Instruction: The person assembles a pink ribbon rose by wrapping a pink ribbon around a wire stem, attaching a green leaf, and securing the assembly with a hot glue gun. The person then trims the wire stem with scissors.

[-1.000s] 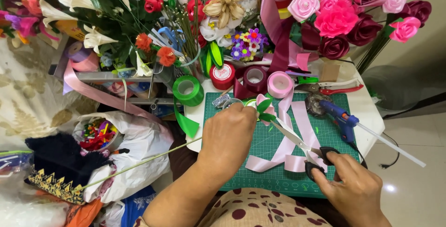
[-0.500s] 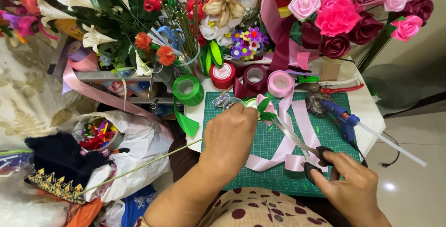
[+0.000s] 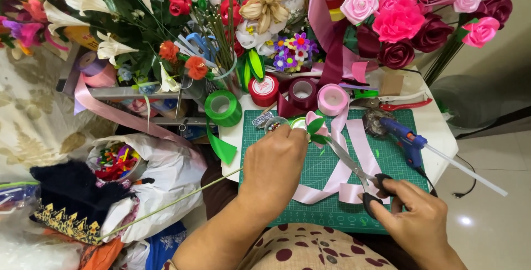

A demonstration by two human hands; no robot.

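Observation:
My left hand [image 3: 279,162] grips a small ribbon flower [image 3: 314,126] of pink and green on a long thin green stem [image 3: 166,206] that runs down to the left. My right hand [image 3: 412,220] holds black-handled scissors [image 3: 354,168], fingers in the loops, with the blade tips at the flower's green leaves. Both are above a green cutting mat [image 3: 326,203]. A loose pink ribbon [image 3: 354,159] lies curled on the mat under the scissors.
A blue glue gun [image 3: 406,140] lies on the mat's right. Ribbon spools stand behind: green [image 3: 222,108], red [image 3: 264,90], maroon [image 3: 302,92], pink [image 3: 333,98]. Red pliers [image 3: 398,104], artificial flowers and a white bag [image 3: 166,170] crowd the back and left.
The scissors have slid a little toward the flower, blades now at its green leaves. Both hands stay almost where they were.

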